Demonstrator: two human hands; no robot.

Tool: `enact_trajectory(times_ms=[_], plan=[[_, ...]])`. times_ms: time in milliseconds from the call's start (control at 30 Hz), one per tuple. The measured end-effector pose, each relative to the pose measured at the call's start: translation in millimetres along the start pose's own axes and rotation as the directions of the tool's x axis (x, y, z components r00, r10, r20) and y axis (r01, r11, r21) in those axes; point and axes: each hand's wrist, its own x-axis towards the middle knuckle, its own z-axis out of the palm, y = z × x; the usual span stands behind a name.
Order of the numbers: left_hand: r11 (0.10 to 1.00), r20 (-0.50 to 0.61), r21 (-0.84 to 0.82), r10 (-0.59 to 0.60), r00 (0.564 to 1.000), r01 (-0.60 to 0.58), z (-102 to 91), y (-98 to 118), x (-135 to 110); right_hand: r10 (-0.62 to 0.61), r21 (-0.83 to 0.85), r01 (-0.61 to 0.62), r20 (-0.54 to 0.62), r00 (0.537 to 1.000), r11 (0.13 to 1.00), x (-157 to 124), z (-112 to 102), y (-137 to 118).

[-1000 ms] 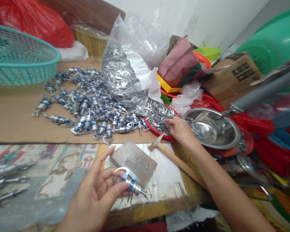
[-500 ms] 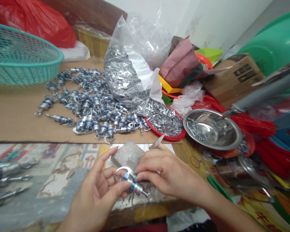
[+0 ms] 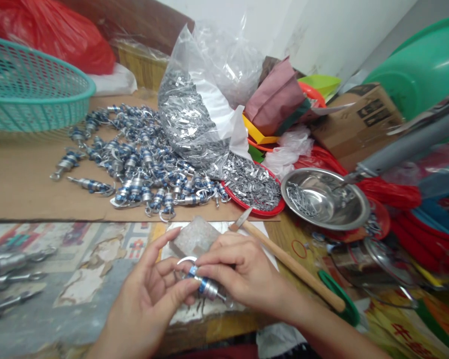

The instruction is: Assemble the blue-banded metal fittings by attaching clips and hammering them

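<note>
My left hand (image 3: 149, 289) pinches a small silver and blue metal fitting (image 3: 206, 285) between thumb and fingers. A thin curved silver arm stands out at its top end, and a small ring shows at its lower end. From the other side, the closed thumb and fingers of my right hand (image 3: 243, 264) grip the fitting's upper part, hiding some of it. Just behind lies a grey metal block (image 3: 194, 237) on white paper. A hammer (image 3: 290, 259) with a wooden handle rests right of my right hand, partly behind the wrist.
Many similar fittings (image 3: 138, 159) are heaped on cardboard (image 3: 18, 194). Flat metal pieces fill a clear bag (image 3: 187, 119) and a red dish (image 3: 252, 184). A steel bowl (image 3: 325, 199) holds a few parts at right, below a grey bar (image 3: 411, 137). A turquoise basket (image 3: 33, 89) stands at left.
My right hand has shifted slightly left and up along the fitting, towards the curved arm. The hammer handle, mostly hidden earlier, now shows. The whole view has moved a little.
</note>
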Motion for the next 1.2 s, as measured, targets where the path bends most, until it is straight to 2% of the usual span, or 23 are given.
enact_trajectory(times_ms=[167, 233, 300, 367, 433, 500, 533, 600, 700, 767, 867, 1033, 1133, 1200], plan=[[1.000, -0.006, 0.012, 0.003, 1.000, -0.003, 0.9, 1, -1, -0.051, -0.102, 0.042, -0.083, 0.995, 0.994, 0, 16, 3], [1.000, -0.014, 0.012, 0.008, 1.000, -0.008, 1.0, 1, -1, -0.071, -0.062, 0.064, -0.121, 0.990, 0.996, -1, 15, 3], [1.000, -0.023, 0.020, 0.018, 1.000, -0.017, 0.3, 0, 0, -0.063, -0.019, 0.060, -0.229, 0.971, 0.998, -5, 4, 7], [0.999, -0.025, 0.040, 0.018, 1.000, -0.017, -1.0, -1, 2, 0.000, -0.062, -0.025, -0.375, 0.927, 0.998, -16, -13, 19], [0.999, -0.025, 0.054, 0.008, 1.000, -0.007, -2.1, -2, 3, 0.091, -0.200, -0.197, -0.443, 0.892, 0.960, -31, -33, 36], [0.999, -0.031, 0.054, 0.009, 0.999, -0.007, -2.3, -2, 3, 0.179, -0.340, -0.331, -0.408, 0.895, 0.880, -48, -48, 52], [0.999, -0.036, 0.051, 0.014, 0.999, -0.012, -2.0, -2, 3, 0.199, -0.381, -0.354, -0.389, 0.899, 0.854, -55, -52, 56], [0.999, -0.045, 0.046, 0.024, 0.999, -0.022, -1.5, -2, 2, 0.148, -0.393, -0.313, -0.397, 0.906, 0.865, -62, -51, 53], [0.997, -0.030, 0.073, 0.018, 0.999, -0.016, -1.8, -1, 1, 0.004, -0.322, -0.155, -0.425, 0.905, 0.934, -52, -30, 29], [0.995, -0.020, 0.097, 0.021, 1.000, -0.019, -2.3, -1, 1, 0.010, -0.266, -0.109, -0.350, 0.937, 0.958, -35, -13, 12], [0.996, -0.046, 0.082, 0.034, 0.998, -0.030, -1.7, -1, 0, 0.107, -0.223, -0.156, -0.218, 0.970, 0.962, -11, 4, 6], [0.999, -0.063, 0.032, 0.018, 0.998, -0.016, 1.8, -1, -2, 0.160, -0.274, -0.216, -0.211, 0.964, 0.937, 2, -4, 21], [1.000, -0.065, 0.005, 0.020, 0.998, -0.020, 2.8, 0, -2, 0.104, -0.416, -0.170, -0.177, 0.979, 0.893, -1, -11, 22], [1.000, -0.062, -0.002, 0.026, 0.998, -0.026, 2.8, -1, -1, 0.015, -0.488, -0.092, -0.160, 0.987, 0.868, -5, -12, 17]])
